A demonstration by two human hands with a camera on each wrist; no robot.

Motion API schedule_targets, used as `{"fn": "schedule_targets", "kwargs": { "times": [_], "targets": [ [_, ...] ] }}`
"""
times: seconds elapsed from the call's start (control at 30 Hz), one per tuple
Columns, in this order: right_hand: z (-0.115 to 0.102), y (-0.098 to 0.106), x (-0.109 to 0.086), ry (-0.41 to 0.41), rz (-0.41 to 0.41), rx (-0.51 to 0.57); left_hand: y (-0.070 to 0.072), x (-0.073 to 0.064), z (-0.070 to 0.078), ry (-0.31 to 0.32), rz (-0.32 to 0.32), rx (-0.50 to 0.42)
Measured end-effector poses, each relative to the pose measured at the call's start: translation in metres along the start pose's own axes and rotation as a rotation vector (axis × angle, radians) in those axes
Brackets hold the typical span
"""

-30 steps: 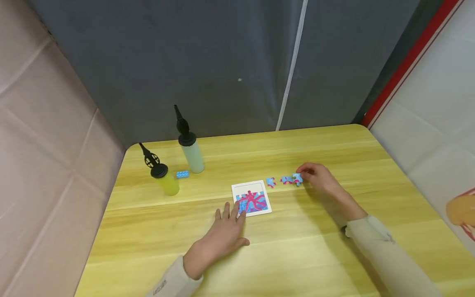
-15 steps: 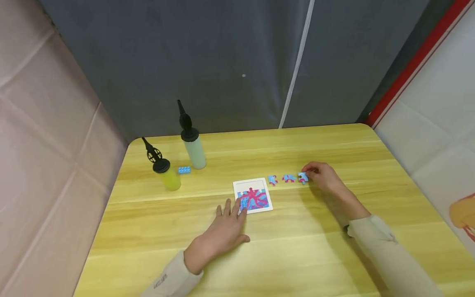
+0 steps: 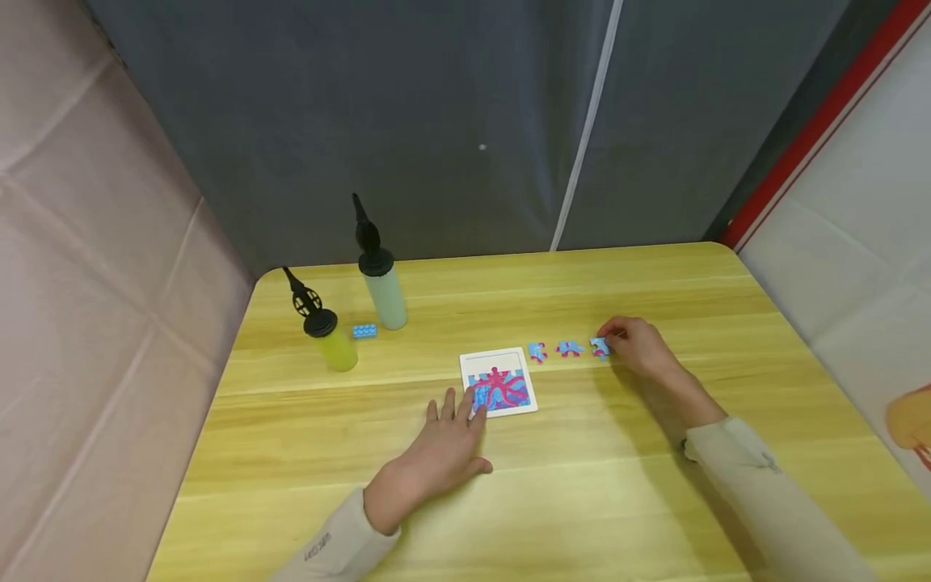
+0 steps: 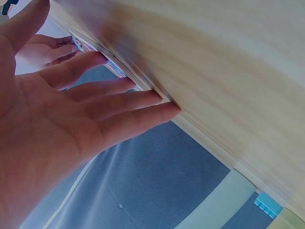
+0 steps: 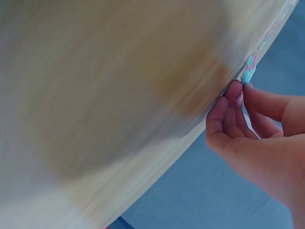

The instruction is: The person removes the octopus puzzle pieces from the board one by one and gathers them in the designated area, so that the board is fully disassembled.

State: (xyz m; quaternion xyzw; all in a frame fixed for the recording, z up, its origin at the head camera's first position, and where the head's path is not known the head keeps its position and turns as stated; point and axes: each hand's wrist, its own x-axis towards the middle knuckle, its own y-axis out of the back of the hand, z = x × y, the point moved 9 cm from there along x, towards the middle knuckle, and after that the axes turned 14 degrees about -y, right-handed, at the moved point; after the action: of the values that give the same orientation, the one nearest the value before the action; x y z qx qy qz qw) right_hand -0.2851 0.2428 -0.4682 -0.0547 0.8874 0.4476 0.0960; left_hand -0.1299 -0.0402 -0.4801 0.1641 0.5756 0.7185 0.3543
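A white puzzle tray (image 3: 489,360) with a pink octopus picture (image 3: 502,390) filling its lower part lies mid-table. My left hand (image 3: 440,457) is spread flat at the tray's lower left corner, its fingertips resting there; the left wrist view shows those fingers straight along the tray edge. To the right of the tray, three blue and pink jigsaw pieces form a row: a left one (image 3: 537,352), a middle one (image 3: 570,348) and a right one (image 3: 600,347). My right hand (image 3: 643,347) pinches the right piece (image 5: 248,70) by its edge between thumb and finger, low at the tabletop.
Behind the tray to the left stand a pale green bottle (image 3: 385,299) and a yellow bottle (image 3: 338,349), both with tall black tops. A blue toy brick (image 3: 364,331) lies between them. A dark curtain (image 3: 436,121) hangs behind the wooden table (image 3: 291,453).
The right jigsaw piece, which overlapped the middle one, has shifted right with my right hand and turned a little, leaving a gap. My left hand stays at the tray.
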Motion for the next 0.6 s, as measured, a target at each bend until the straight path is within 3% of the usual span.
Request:
{"fn": "schedule_targets", "kwargs": {
  "times": [0.33,0.6],
  "targets": [
    [0.0022,0.0058,0.0041,-0.005,0.025,-0.005,0.0035,0.0052,-0.0003,-0.002,0.014,0.001],
    [-0.0007,-0.0012,-0.0005,-0.003,0.027,0.025,-0.0016,-0.0011,0.0012,0.000,0.018,0.009]
  ]
}}
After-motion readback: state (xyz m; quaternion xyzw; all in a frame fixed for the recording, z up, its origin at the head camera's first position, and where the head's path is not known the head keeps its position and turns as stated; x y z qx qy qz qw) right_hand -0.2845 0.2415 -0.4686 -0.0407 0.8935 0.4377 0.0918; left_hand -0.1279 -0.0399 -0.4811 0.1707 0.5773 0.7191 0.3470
